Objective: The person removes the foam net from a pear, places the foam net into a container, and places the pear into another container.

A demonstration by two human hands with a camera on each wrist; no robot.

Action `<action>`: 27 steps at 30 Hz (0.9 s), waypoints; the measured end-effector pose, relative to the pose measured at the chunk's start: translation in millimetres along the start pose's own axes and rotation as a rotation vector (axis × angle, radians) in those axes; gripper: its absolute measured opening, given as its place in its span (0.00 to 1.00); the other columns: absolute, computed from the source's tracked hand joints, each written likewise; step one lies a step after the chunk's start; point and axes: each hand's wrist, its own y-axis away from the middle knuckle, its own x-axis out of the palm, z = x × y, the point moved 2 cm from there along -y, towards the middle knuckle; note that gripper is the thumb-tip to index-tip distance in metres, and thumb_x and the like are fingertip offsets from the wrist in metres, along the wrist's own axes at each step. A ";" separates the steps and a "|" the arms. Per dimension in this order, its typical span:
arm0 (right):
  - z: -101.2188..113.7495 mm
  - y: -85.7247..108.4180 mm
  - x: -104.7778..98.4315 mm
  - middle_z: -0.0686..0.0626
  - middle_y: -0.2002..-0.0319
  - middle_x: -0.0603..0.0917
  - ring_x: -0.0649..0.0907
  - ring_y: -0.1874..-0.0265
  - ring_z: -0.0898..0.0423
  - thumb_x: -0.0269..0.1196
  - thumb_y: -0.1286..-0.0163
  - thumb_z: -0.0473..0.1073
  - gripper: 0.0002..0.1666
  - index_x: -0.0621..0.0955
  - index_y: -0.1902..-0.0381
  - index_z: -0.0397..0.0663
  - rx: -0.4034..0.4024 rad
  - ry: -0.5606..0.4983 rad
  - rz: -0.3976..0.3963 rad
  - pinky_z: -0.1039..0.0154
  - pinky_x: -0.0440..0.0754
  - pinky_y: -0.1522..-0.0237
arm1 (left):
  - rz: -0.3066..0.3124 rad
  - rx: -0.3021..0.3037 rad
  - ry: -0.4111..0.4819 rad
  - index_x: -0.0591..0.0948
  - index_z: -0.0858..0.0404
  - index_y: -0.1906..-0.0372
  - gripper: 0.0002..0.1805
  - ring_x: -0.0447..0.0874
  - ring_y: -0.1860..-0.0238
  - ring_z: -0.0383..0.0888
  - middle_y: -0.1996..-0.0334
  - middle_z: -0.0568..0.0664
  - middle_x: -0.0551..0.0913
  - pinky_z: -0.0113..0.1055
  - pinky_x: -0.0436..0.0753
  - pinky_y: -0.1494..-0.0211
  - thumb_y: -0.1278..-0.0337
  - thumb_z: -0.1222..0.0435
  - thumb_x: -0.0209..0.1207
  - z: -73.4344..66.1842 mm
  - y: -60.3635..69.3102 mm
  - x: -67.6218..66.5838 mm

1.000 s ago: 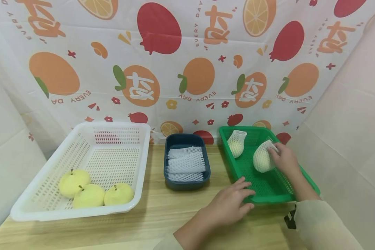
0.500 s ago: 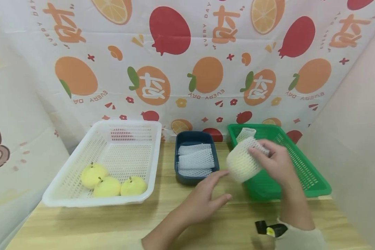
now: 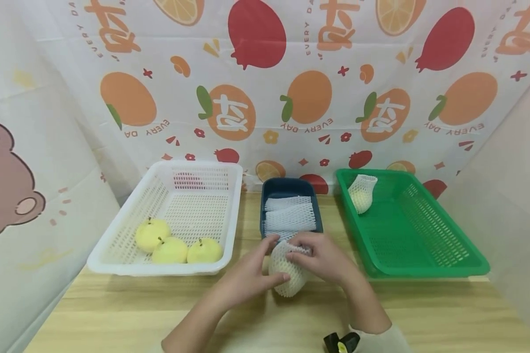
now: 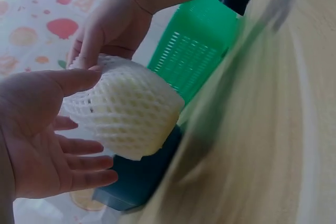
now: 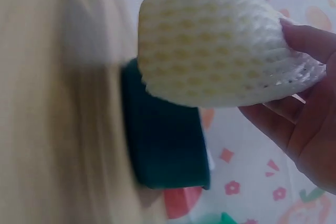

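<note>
In the head view, a pear in a white foam net (image 3: 291, 280) hangs above the table in front of the dark blue box. My right hand (image 3: 324, 257) pinches the net's gathered upper end, also plain in the right wrist view. My left hand (image 3: 249, 278) is beside the pear with its fingers extended. Its thumb lies against or very near the net's top in the left wrist view; contact is unclear. Another netted pear (image 3: 360, 196) is in the green basket (image 3: 406, 271). Flattened foam nets (image 3: 290, 218) lie in the dark blue box (image 3: 287, 184).
At the left, a white basket (image 3: 159, 268) holds three bare yellow pears (image 3: 170, 251). All the containers stand on a wooden table (image 3: 291, 328). A fruit-print cloth (image 3: 265, 113) hangs behind them.
My right hand has lifted the netted pear out of the green basket and carried it left, to the front of the box. My left hand has moved left and now is beside it.
</note>
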 end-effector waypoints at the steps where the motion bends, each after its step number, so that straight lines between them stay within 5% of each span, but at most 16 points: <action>1: -0.8 -0.6 3.3 0.61 0.63 0.83 0.80 0.62 0.62 0.66 0.33 0.51 0.04 0.85 0.62 0.61 -0.009 0.008 0.014 0.65 0.81 0.58 | 0.011 0.006 -0.001 0.60 0.59 0.25 0.46 0.70 0.32 0.54 0.32 0.57 0.71 0.56 0.70 0.32 0.44 0.48 0.67 2.0 -1.7 1.3; 9: -5.9 -2.1 16.8 0.59 0.60 0.87 0.83 0.56 0.63 0.69 0.35 0.48 0.06 0.86 0.63 0.55 -0.044 0.011 0.072 0.62 0.81 0.49 | 0.046 0.050 -0.033 0.76 0.57 0.37 0.31 0.81 0.44 0.45 0.44 0.48 0.82 0.45 0.79 0.41 0.45 0.53 0.69 15.3 -11.1 9.2; 27: -10.9 3.7 10.6 0.59 0.53 0.85 0.81 0.52 0.61 0.71 0.39 0.50 0.17 0.85 0.52 0.58 0.108 -0.031 0.199 0.64 0.81 0.51 | 0.146 0.017 0.009 0.81 0.51 0.44 0.26 0.82 0.56 0.36 0.57 0.37 0.85 0.37 0.81 0.51 0.50 0.51 0.71 21.3 -12.7 8.8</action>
